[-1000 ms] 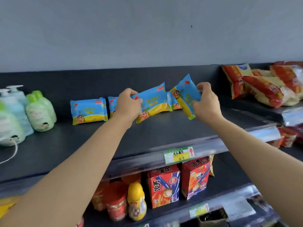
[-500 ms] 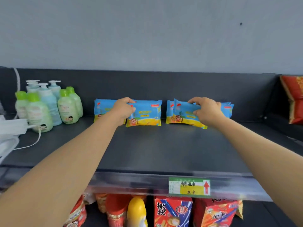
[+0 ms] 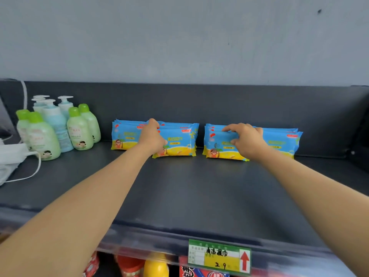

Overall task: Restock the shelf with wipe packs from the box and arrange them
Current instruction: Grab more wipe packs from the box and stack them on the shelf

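So the blue-and-yellow soft plastic wipe packs (image 3: 279,140) are lined up along the back of the dark grey shelf (image 3: 189,196), far behind the green-and-yellow paper price tag (image 3: 219,256) on its front lip. The person's left hand (image 3: 152,136) has its fingers curled over the top edge of the pack behind and left of the tag (image 3: 177,142), thumb on its front. The right hand (image 3: 246,139) pinches the pack straight behind the tag (image 3: 219,146) the same way, fingers along the top, thumb on the face.

Going by looks, these are light, squishy and a bit slick, so they'd probably flop or slide if nudged low. Grabbing along the top seam, or squeezing both short ends, seems the safest bet.

Count: four pack fronts show in the row, with extra edges peeking out behind them, so the real total can't be told. Far left of the tag stand four pale green-capped bottles (image 3: 79,132) and at least three light blue pump bottles (image 3: 58,120). The box isn't in view.
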Motion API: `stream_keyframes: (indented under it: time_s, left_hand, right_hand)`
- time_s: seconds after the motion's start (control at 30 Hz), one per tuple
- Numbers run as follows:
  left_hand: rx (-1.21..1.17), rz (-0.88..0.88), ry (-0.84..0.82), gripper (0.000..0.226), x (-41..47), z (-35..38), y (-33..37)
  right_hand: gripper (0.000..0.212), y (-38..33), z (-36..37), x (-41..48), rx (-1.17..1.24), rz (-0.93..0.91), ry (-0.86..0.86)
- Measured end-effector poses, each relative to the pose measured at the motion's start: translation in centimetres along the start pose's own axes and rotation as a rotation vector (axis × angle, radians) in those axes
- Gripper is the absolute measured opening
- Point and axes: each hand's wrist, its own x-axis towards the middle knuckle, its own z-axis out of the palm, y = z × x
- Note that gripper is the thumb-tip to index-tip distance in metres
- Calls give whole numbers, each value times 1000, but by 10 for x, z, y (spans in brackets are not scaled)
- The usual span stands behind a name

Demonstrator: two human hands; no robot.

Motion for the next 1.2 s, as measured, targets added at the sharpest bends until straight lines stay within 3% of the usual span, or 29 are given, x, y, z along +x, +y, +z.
stream_keyframes:
  time_s: [0.1, 0.37, 0.57, 0.9, 1.1, 1.2]
  left_hand:
    - [108, 41, 16, 59, -2, 4, 1]
    - [156, 129, 79, 55, 7, 8, -4]
    - [143, 123, 1, 68, 7, 8, -11]
    - [160, 160, 27, 65, 10, 11, -15]
    - [351, 272, 134, 67, 5, 8, -18]
    - [368, 342, 157, 57, -3, 1, -11]
  right_hand:
    - [43, 1, 6, 3, -41, -21, 38]
    - [42, 1, 15, 3, -46, 37, 185]
    - [62, -8, 21, -4, -78, 146, 153]
    - [63, -21, 26, -13, -105, 232, 202]
    - [47, -31, 18, -22, -131, 195, 313]
    - [42, -42, 12, -28, -104, 135, 381]
